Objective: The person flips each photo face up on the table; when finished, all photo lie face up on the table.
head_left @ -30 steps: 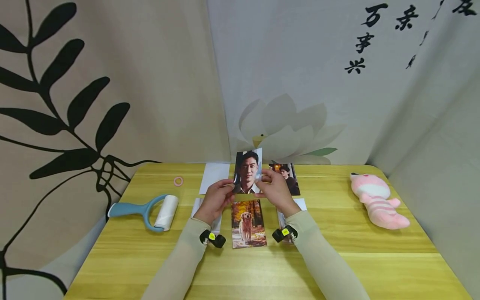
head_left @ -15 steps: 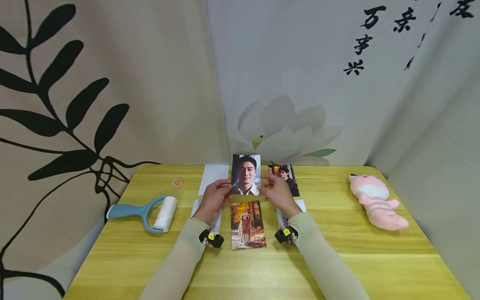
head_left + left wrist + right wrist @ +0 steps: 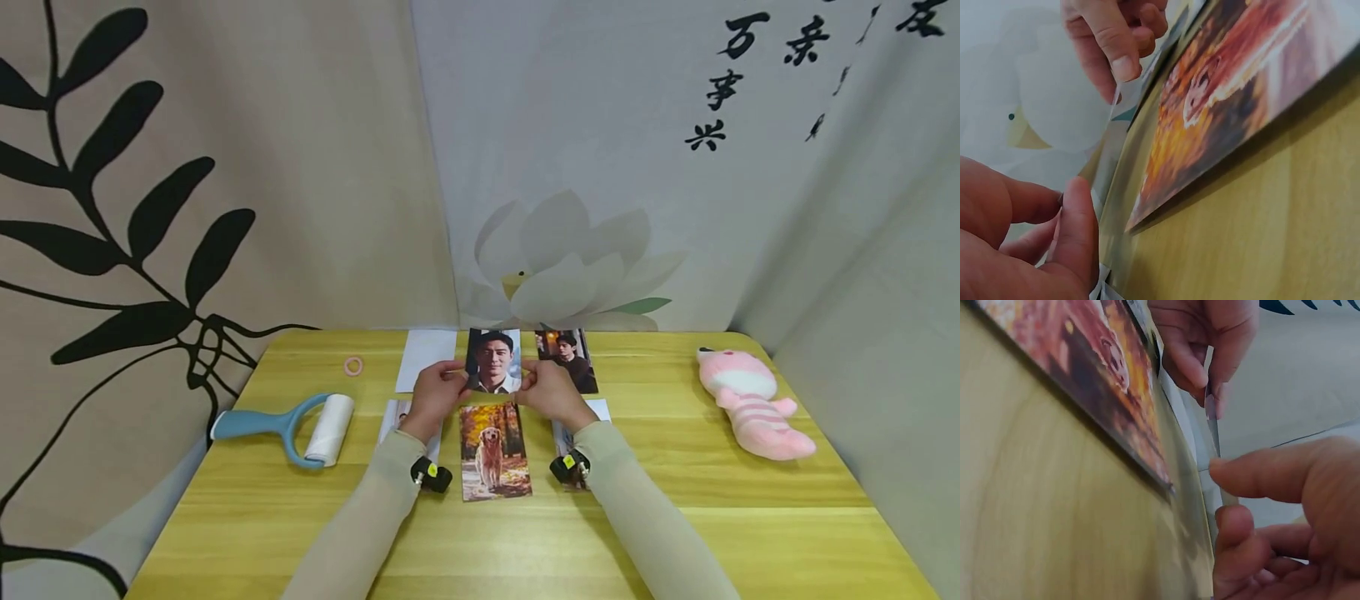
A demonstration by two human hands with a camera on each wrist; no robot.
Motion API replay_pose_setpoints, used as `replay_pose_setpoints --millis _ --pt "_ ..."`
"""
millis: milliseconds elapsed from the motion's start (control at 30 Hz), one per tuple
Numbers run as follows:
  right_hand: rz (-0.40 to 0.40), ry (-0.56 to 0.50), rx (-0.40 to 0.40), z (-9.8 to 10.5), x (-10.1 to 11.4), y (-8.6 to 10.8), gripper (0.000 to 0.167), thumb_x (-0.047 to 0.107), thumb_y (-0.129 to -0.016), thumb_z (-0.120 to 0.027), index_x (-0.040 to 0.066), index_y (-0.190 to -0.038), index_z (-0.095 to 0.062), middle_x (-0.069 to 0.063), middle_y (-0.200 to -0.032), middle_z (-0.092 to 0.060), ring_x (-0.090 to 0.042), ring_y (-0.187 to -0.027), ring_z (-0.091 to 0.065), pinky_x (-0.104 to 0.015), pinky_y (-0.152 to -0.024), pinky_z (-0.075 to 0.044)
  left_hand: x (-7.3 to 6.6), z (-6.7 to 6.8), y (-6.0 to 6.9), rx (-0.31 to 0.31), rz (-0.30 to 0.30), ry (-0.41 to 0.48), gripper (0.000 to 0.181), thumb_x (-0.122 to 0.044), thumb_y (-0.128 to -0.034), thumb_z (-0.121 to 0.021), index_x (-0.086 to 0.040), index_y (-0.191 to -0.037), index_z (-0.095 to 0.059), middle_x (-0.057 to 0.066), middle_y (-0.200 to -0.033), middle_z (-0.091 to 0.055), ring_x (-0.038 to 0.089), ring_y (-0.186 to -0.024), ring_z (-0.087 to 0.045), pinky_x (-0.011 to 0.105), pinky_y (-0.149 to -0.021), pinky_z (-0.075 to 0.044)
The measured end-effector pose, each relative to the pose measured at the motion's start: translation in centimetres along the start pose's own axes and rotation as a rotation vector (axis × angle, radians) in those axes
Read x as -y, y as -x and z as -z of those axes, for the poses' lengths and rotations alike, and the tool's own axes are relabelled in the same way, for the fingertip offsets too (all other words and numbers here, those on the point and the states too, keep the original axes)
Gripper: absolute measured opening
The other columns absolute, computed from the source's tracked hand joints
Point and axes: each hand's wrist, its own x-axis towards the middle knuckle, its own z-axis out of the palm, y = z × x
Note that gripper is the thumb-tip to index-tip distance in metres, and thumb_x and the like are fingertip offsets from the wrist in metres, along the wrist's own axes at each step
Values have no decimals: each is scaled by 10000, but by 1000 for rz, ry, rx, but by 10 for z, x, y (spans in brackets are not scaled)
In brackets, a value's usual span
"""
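Note:
A portrait photo [image 3: 492, 358] of a person in a white collar is at the far middle of the table in the head view. My left hand [image 3: 429, 398] pinches its left edge between thumb and fingers. At the opposite edge my right hand [image 3: 553, 393] pinches the photo too. Both wrist views show the photo nearly edge-on, a thin strip [image 3: 1212, 425] between the two hands. Just nearer lies a photo of a golden dog [image 3: 493, 450]. Another photo [image 3: 576, 371], of a person in dark clothes, lies to the right. A white card [image 3: 424, 360] lies on the left.
Partly under my forearms are more photos, one left [image 3: 393, 417] and one right [image 3: 601, 409]. A blue-handled lint roller [image 3: 288, 427] and a small pink ring [image 3: 353, 366] lie left. A pink plush toy [image 3: 753, 404] lies right. A printed curtain [image 3: 585, 167] hangs behind the table [image 3: 675, 550].
Both hands have lowered the portrait photo toward the table, into line with the back row. It looks flatter than before. The other things have stayed put.

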Motion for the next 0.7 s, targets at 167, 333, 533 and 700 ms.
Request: replay_pose_setpoints --millis 167,333,533,700 --pt "10 80 -15 -4 -3 -2 514 137 -823 -876 -21 -1284 -714 25 -785 -710 -103 -640 -573 -267 -663 -479 3 0 -3 0 -22 -55 322 -104 -1040 -650 10 -1338 -689 149 -1062 -693 111 -731 -701 233 -678 -612" --pt "3 136 -26 -6 -3 -3 478 147 -834 -876 -12 -1263 -737 23 -785 -739 -97 -640 -597 -264 -652 -490 2 -2 -4 -17 -42 -124 320 -94 -1034 -655 12 -1331 -704 152 -1058 -715 115 -756 -711 209 -649 -588" --pt "-11 170 -28 -6 -1 -6 438 146 -838 -861 -1 -1237 -756 -5 -786 -754 -109 -623 -607 -265 -627 -493 -5 -3 -1 -32 -84 -263 335 -139 -1022 -672 -9 -1327 -722 157 -1108 -760 159 -798 -698 249 -659 -541" --pt "-42 193 -32 -6 -2 -6 426 165 -849 -854 -1 -1228 -751 -26 -824 -758 -137 -667 -633 -291 -650 -517 -7 -5 1 -48 -107 -366 349 -192 -1007 -687 -22 -1307 -737 142 -1124 -778 227 -927 -701 378 -830 -576"
